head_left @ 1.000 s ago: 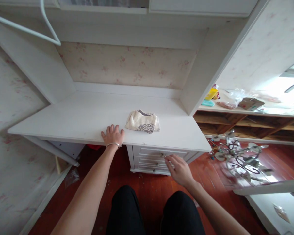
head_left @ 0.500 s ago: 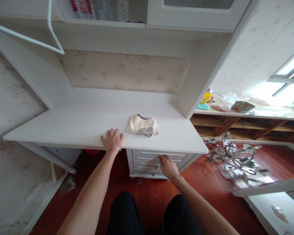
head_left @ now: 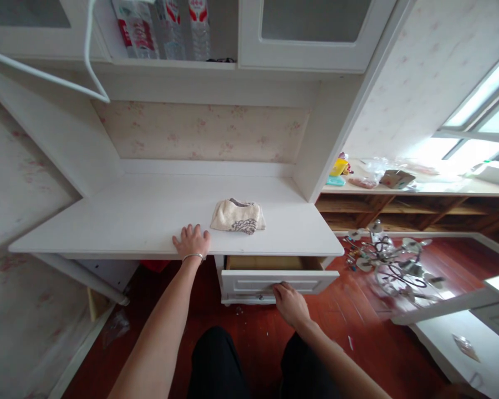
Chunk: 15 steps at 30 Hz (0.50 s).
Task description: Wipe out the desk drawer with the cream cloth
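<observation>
Closest of all, two knees in black trousers (head_left: 216, 354) show at the bottom, above a red-brown wooden floor (head_left: 332, 354). Just beyond them the right hand (head_left: 290, 303) is at the front of a white drawer (head_left: 249, 282), its fingers bent and pressed together against the middle of the panel (the hand covers whatever they grip there). The drawer stands part-way out below the table (head_left: 125, 221), showing a strip of its yellowish inside. A small knob (head_left: 260, 297) shows lower down, just left of that hand.

The left hand (head_left: 192, 241) lies palm down on the table's front edge, fingers spread, with a thin bracelet (head_left: 192, 256) at the wrist. Near it, slightly farther back and to the right, a folded cream cloth (head_left: 233, 215) with a dark swirling pattern lies on the tabletop.

Behind the table is a panel of flowered wallpaper (head_left: 199, 130); above that, clear bottles with red labels (head_left: 199, 33) stand in an open cabinet section. Off to the right, a chandelier (head_left: 399, 257) rests on the floor, and beyond it a low shelf unit (head_left: 444, 187) carries bags and a brown box (head_left: 397, 178), near a bright window (head_left: 478, 133).
</observation>
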{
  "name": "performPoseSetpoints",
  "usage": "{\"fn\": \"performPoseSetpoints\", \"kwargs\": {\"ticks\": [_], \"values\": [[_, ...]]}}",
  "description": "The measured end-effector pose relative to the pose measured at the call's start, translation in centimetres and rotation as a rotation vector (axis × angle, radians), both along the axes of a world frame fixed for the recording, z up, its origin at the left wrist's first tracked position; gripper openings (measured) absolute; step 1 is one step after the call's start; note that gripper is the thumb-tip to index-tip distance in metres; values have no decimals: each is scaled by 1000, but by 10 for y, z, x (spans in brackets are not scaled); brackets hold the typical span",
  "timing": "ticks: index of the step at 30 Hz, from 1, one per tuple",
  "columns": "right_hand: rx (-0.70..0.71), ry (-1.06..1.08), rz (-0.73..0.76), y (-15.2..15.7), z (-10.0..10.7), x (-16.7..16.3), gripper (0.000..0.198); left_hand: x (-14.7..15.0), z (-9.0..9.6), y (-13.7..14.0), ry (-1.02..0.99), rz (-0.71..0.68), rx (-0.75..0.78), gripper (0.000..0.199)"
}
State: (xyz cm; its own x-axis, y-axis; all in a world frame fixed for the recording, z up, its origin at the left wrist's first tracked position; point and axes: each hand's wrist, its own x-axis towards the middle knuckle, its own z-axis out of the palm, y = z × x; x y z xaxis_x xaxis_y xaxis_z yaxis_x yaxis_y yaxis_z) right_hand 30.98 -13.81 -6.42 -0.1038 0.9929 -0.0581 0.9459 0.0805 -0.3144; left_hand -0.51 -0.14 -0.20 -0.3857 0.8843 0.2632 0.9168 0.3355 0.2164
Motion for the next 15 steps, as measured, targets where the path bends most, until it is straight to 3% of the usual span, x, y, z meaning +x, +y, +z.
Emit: {"fn": "performPoseSetpoints", "kwargs": {"ticks": [7, 12, 15], "values": [[18, 153, 60, -103, -9, 18, 41, 1, 1, -5, -50, -27, 19, 44], [-28, 151, 91, -147, -1, 22, 44, 4, 14, -12, -185, -62, 51, 39], [-65, 157, 88, -166, 5, 24, 43, 12, 22, -37, -214, -145, 46, 38]]}}
